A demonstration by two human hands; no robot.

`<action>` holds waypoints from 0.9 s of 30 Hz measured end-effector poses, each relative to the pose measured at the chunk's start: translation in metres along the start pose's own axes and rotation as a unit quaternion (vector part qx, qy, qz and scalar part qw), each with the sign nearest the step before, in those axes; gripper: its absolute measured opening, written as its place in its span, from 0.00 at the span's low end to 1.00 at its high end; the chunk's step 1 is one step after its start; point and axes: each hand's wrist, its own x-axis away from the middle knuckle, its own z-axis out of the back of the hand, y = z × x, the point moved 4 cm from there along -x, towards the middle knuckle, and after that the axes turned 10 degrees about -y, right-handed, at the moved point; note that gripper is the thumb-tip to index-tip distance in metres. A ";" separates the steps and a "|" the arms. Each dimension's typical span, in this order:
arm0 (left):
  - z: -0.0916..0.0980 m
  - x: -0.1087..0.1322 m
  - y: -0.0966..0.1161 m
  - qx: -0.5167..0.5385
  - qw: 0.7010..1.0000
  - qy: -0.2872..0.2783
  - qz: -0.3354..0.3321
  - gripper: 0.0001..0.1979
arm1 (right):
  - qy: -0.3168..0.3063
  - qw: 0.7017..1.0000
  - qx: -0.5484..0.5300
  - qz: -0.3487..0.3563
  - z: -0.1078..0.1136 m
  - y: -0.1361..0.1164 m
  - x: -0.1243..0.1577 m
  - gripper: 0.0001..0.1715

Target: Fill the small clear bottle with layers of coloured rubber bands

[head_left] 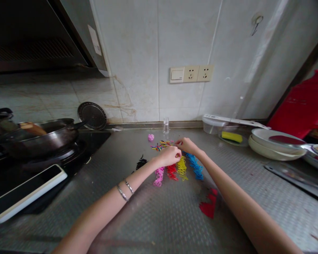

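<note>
Small rubber bands lie sorted by colour on the steel counter (159, 218): a black pile (141, 163), a pink pile (158, 176), a red pile (172, 172), a yellow pile (182, 168) and a blue pile (195, 165). Behind them sits a mixed multicoloured heap (161, 145). My left hand (170, 155), with two bangles on its wrist, is curled above the red and yellow piles, fingers pinched. My right hand (186, 144) is pinched at the edge of the mixed heap. Whatever the fingers hold is too small to make out.
A wok (42, 135) stands on the stove at left, a round lid (92, 115) against the wall. A small clear bottle (166, 126) and pink ring (151, 137) lie behind. Stacked plates (270, 143), a sponge (231, 137) and red scraps (209, 204) sit to the right.
</note>
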 end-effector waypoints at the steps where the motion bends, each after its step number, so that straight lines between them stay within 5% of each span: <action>1: -0.004 0.000 0.003 -0.005 1.000 -0.014 0.003 0.09 | 0.005 1.000 0.006 -0.002 0.000 -0.001 0.000 0.16; 8: 0.003 -0.003 -0.010 0.118 0.993 -0.013 -0.016 0.09 | 0.000 0.999 0.042 -0.004 -0.004 -0.010 0.002 0.19; 13: 0.027 0.000 -0.056 0.257 0.963 0.064 0.037 0.12 | -0.003 0.996 0.083 -0.034 -0.009 -0.020 0.007 0.17; 19: 0.041 0.024 -0.118 0.286 0.936 0.153 0.137 0.12 | 0.011 0.994 0.096 -0.051 -0.010 -0.026 0.009 0.17; 27: 0.029 0.032 -0.142 0.287 0.933 0.145 0.163 0.11 | 0.031 0.995 0.088 -0.046 -0.007 -0.028 0.010 0.15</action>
